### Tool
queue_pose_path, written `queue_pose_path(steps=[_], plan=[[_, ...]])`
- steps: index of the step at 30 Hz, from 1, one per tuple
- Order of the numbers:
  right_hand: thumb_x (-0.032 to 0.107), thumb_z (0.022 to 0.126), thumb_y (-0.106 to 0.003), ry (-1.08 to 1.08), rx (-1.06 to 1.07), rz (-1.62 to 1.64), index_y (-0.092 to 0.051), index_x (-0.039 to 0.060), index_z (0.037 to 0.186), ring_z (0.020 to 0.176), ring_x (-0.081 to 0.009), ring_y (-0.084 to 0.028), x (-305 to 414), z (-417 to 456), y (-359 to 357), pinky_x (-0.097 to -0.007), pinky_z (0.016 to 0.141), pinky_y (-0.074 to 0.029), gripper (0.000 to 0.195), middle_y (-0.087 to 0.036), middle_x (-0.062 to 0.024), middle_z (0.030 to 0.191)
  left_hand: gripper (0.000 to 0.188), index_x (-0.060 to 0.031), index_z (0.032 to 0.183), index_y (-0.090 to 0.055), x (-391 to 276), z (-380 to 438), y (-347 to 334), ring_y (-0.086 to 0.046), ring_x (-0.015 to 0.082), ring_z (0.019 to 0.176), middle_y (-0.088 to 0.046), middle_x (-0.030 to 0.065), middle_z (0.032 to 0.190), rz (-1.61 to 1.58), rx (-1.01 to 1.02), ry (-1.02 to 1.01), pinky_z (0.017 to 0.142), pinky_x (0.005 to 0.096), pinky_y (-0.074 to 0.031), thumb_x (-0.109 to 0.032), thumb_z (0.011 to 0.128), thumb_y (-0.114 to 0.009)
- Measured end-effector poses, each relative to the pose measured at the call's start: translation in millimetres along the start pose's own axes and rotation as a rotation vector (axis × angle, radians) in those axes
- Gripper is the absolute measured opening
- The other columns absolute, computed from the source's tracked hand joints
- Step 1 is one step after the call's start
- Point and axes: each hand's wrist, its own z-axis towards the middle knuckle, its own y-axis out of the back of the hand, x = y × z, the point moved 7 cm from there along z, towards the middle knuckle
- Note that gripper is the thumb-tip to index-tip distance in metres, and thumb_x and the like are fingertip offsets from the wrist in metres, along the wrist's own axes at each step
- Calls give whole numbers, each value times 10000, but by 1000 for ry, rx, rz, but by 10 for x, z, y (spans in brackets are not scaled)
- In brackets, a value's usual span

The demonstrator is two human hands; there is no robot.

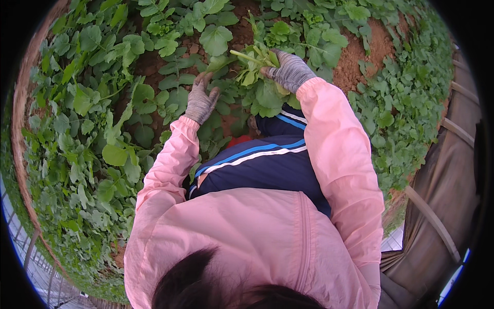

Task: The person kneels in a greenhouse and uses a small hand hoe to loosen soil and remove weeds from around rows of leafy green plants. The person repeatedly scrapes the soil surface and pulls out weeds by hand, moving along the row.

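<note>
My right hand, in a grey knit work glove, grips a bunch of leafy greens. Pale cut-looking stems stick out of the bunch towards the left, and broad lobed leaves hang below it. In a matching glove, my left hand reaches among the plants with its thumb apart from the fingers. Its fingertips are at the edge of a green leaf; whether they touch it is hard to tell. Lobed-leaf plants, like radish or turnip greens, grow from reddish-brown soil beneath both hands.
Dense greens spread on the left, more on the right. Bare soil shows at upper right. A brown sheet with curved ribs runs along the right side. A red object is partly hidden by my bent leg.
</note>
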Motion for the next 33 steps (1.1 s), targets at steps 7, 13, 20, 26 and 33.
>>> queue_pose_path(steps=[7, 13, 20, 26, 33], plan=[[381, 773, -715, -16, 6, 38, -444, 59, 1334, 1014, -319, -605, -91, -7, -5, -365, 871, -467, 701, -627, -199, 1097, 546, -49, 1323, -415, -791, -246, -237, -418, 401, 1219, -397, 220, 1345, 20, 192, -154, 1009, 420, -374, -206, 838, -608], [326, 781, -723, -20, 8, 118, -470, 99, 1322, 999, -314, -609, -70, -35, -18, -356, 868, -465, 638, -641, -162, 1092, 601, 4, 1325, -389, -1007, -325, -410, -369, 388, 1259, -362, 214, 1378, 192, 288, -207, 1038, 430, -337, -211, 807, -605], [316, 786, -722, -48, 36, 108, -467, 102, 1325, 984, -307, -612, -128, -18, -39, -357, 862, -466, 634, -640, -163, 1094, 588, -35, 1322, -402, -604, 166, 162, -358, 352, 1276, -382, 164, 1370, 485, 83, -242, 1047, 446, -324, -232, 807, -607], [319, 784, -726, -33, 50, 115, -464, 101, 1326, 975, -293, -614, -231, 38, -82, -350, 857, -467, 641, -646, -155, 1079, 608, -97, 1333, -411, -212, 358, 156, -415, 333, 1236, -408, 153, 1358, 778, 234, -70, 1005, 450, -370, -312, 803, -618], [244, 796, -736, -88, 36, 147, -529, 44, 1239, 897, -178, -580, -257, 55, -103, -298, 841, -448, 528, -650, -83, 1021, 657, -2, 1314, -402, 305, -5, -297, -538, 375, 1104, -527, 255, 1225, 551, 600, 377, 931, 421, -436, -423, 843, -580]])
